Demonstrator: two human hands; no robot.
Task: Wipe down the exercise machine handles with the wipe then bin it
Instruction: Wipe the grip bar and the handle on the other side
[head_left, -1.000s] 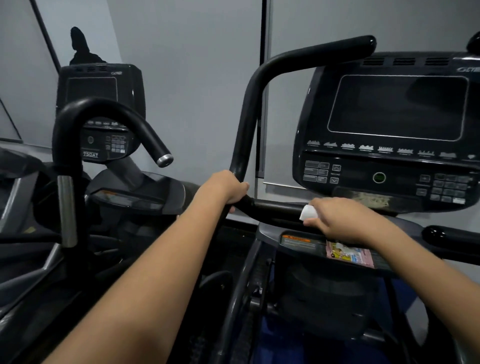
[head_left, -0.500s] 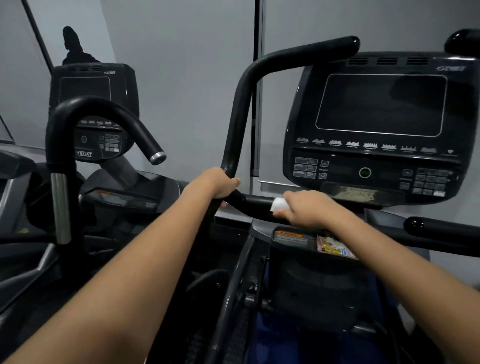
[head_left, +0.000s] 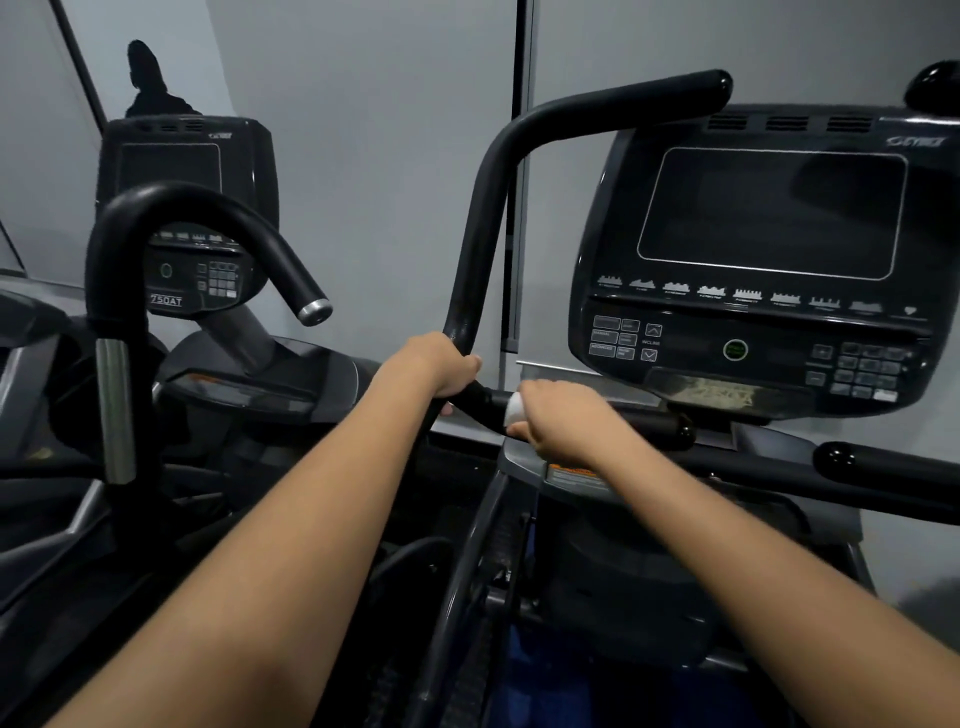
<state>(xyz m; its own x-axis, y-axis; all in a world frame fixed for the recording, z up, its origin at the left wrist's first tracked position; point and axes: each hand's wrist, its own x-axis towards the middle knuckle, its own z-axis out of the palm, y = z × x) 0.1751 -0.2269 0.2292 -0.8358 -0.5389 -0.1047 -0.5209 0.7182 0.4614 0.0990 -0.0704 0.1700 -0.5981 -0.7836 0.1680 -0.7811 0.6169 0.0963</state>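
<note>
A black curved handle (head_left: 488, 208) rises from the exercise machine and bends right at the top. My left hand (head_left: 436, 366) grips its lower bend. Just to the right, my right hand (head_left: 558, 421) is wrapped around the horizontal part of the same bar, holding a white wipe (head_left: 514, 408) against it. Only the wipe's left edge shows past my fingers. A second short handle (head_left: 883, 465) sticks out at the right under the console.
The machine's console (head_left: 769, 260) with a dark screen and keypads sits right of the handle. A neighbouring machine with its own curved handle (head_left: 208, 218) and console (head_left: 187, 208) stands at the left. Grey wall panels lie behind.
My right hand with the wipe has slid left along the bar, closing on my left hand. The left hand has kept its grip at the bend.
</note>
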